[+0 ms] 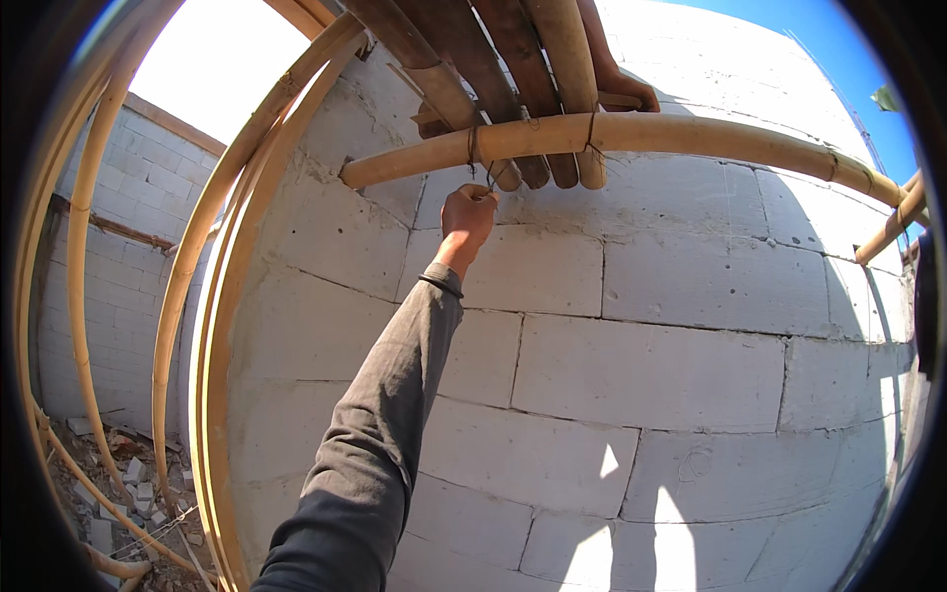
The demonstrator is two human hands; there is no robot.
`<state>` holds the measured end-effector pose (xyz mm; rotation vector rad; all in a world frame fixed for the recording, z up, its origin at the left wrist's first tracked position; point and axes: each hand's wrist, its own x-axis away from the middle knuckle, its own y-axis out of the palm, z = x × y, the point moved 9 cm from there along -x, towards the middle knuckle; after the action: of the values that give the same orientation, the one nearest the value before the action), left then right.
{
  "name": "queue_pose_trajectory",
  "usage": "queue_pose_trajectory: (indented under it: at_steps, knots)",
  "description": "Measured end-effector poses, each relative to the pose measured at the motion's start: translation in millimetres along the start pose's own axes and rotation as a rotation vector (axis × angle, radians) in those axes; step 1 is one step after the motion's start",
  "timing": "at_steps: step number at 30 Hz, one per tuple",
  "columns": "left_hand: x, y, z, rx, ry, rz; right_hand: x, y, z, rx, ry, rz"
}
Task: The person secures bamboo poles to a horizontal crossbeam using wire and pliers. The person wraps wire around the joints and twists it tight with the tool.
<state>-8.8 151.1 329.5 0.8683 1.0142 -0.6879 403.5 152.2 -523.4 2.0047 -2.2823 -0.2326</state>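
My left hand [470, 213], at the end of a dark grey sleeve [380, 414], is raised toward a horizontal bamboo pole [710, 136]. Its fingers are pinched on the lower end of a thin, dark tie wire [490, 180] that hangs below the pole. Higher up, a dark tie [473, 146] wraps round the pole, and a second tie [592, 133] circles it farther right. Several bamboo poles [562, 59] lie side by side across the top of the horizontal pole, their ends jutting just above my hand. My right hand is out of the picture.
Behind everything stands a pale block wall [651, 370]. Another person's bare limb [631, 91] shows beside the upper poles. Upright bamboo poles [178, 296] and a timber post [222, 335] rise at the left. Rubble [143, 493] covers the ground there. Pole ends [893, 222] cross at the right.
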Motion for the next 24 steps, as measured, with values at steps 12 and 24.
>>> queue_pose_trajectory:
  at_steps: [12, 24]
  knots:
    - [14, 27, -7, 0.156, -0.236, -0.049, 46, -12, -192, 0.146, -0.307, 0.16]
    - [33, 52, -3, 0.095, -0.125, 0.081, 158, 246, -740, 0.536, -1.467, 0.039]
